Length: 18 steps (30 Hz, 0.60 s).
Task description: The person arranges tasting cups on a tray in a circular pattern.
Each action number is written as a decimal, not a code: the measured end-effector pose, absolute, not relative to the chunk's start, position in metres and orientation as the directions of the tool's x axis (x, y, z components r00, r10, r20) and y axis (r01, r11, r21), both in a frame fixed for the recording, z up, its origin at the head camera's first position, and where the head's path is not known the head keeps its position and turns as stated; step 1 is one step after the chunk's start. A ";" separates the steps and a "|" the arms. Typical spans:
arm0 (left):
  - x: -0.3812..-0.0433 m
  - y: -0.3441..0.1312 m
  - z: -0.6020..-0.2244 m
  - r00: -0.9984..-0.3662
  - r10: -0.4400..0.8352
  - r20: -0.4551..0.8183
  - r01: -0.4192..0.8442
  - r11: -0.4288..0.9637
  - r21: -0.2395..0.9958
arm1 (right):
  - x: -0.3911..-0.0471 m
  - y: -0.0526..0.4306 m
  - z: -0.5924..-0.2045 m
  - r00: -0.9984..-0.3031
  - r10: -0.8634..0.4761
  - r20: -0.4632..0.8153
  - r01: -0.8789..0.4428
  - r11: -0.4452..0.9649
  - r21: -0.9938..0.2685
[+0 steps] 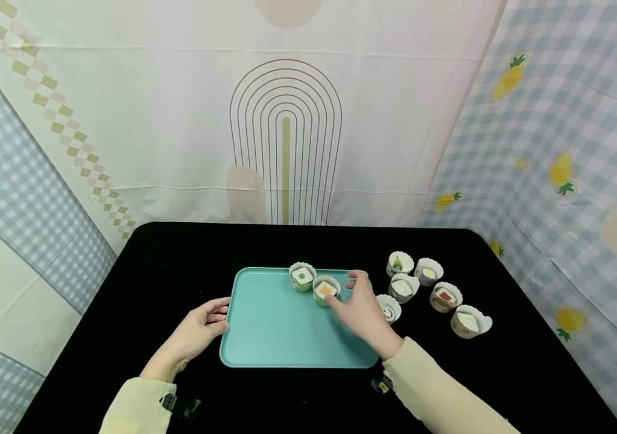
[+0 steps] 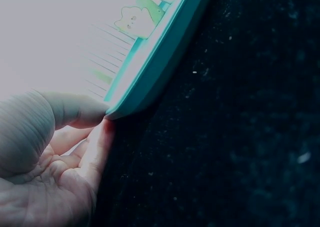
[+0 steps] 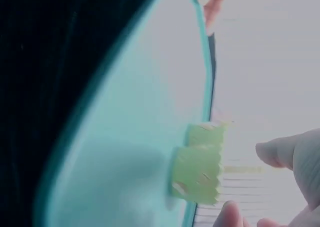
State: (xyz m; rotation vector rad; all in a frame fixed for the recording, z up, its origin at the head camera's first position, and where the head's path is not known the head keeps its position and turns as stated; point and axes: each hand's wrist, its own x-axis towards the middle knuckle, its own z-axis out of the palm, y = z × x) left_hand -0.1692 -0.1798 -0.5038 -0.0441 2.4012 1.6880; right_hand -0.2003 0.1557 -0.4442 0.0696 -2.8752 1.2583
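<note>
Two pale sleeves (image 1: 444, 386) come in from the near side, with a small dark device (image 1: 382, 384) by the right wrist. The left hand (image 1: 194, 328) pinches the left edge of a blue-green tray (image 1: 286, 334), thumb on top of the rim and a finger against its underside. The tray lies on a black table (image 1: 178, 259), in front of the person.

The right hand (image 1: 362, 308) is over the tray's right part, fingers spread and curved, with nothing in its grip. Its thumb is near the orange-centred cup (image 1: 321, 296), a green paper cup standing upright toward the tray's far side; from the right wrist I see a gap between them. Just to its left stands the green-dotted cup (image 1: 302, 278), also upright on the tray.

Right of the tray, on the table, there are six more cups. The round-patterned cup (image 1: 389, 309) is just beyond the right hand, partly hidden by it. Farthest right is the eared cup (image 1: 470, 322), then the red-centred cup (image 1: 446, 297). Behind them are the plain white cup (image 1: 403, 288), the yellow-centred cup (image 1: 429, 272) and the leafy cup (image 1: 399, 264). A pale cloth (image 1: 395, 120) with thin arches hangs behind the table, and a checked cloth (image 1: 536, 120) with pineapples hangs at the right.
</note>
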 end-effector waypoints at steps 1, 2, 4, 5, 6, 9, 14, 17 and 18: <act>-0.169 -0.180 -0.504 -0.978 0.094 -0.184 -0.141 0.346 0.927 | -0.200 0.159 -0.441 -0.999 -0.041 0.025 -0.046 0.673 -0.738; -0.169 -0.180 -0.504 -0.978 0.096 -0.184 -0.141 0.347 0.927 | -0.199 0.163 -0.437 -0.999 -0.043 0.033 -0.053 0.675 -0.736; -0.169 -0.180 -0.503 -0.978 0.098 -0.184 -0.140 0.346 0.928 | -0.197 0.173 -0.432 -0.998 -0.048 0.052 -0.071 0.692 -0.718; -0.169 -0.180 -0.503 -0.978 0.100 -0.185 -0.141 0.344 0.928 | -0.197 0.178 -0.430 -0.997 -0.046 0.061 -0.076 0.707 -0.703; -0.169 -0.180 -0.503 -0.977 0.102 -0.185 -0.140 0.345 0.928 | -0.196 0.184 -0.427 -0.997 -0.046 0.067 -0.080 0.720 -0.689; -0.170 -0.180 -0.502 -0.977 0.104 -0.186 -0.139 0.347 0.927 | -0.193 0.201 -0.424 -0.996 -0.046 0.074 -0.083 0.753 -0.653; -0.169 -0.180 -0.502 -0.978 0.101 -0.182 -0.136 0.353 0.926 | -0.188 0.227 -0.426 -0.998 -0.054 0.038 -0.066 0.769 -0.636; -0.168 -0.180 -0.503 -0.977 0.103 -0.184 -0.137 0.351 0.926 | -0.184 0.240 -0.429 -0.999 -0.049 0.023 -0.053 0.787 -0.615; -0.168 -0.180 -0.503 -0.977 0.103 -0.185 -0.138 0.351 0.926 | -0.183 0.243 -0.430 -0.999 -0.048 0.025 -0.054 0.794 -0.606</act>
